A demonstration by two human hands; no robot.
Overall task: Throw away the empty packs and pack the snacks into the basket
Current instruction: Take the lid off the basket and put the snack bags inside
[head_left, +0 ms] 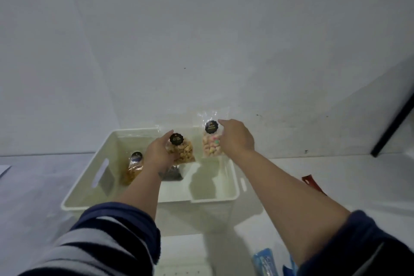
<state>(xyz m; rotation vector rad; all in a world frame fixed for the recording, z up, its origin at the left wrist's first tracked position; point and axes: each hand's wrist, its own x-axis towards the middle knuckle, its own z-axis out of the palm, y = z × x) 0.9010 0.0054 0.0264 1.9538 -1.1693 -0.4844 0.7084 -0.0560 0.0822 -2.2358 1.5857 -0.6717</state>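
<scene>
The left hand (158, 154) is gripping a clear pack of tan nuts (182, 151) over the white basket (89, 188), while the right hand (236, 138) is pinching a pack of pastel sweets (210, 144) above the basket's far rim. Two more packs are lying inside: a golden snack bag (133, 169) and a dark one (172, 173) (partly hidden by the left wrist). The basket is sitting on the counter (33, 186), with a red wrapper (312, 184) and a blue pack (264, 262) lying to the right.

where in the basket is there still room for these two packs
The basket floor is bare on its right half, below the pastel pack in the right hand. The left side is crowded: a pack there, a dark pack under the left hand and its nut pack.
</scene>
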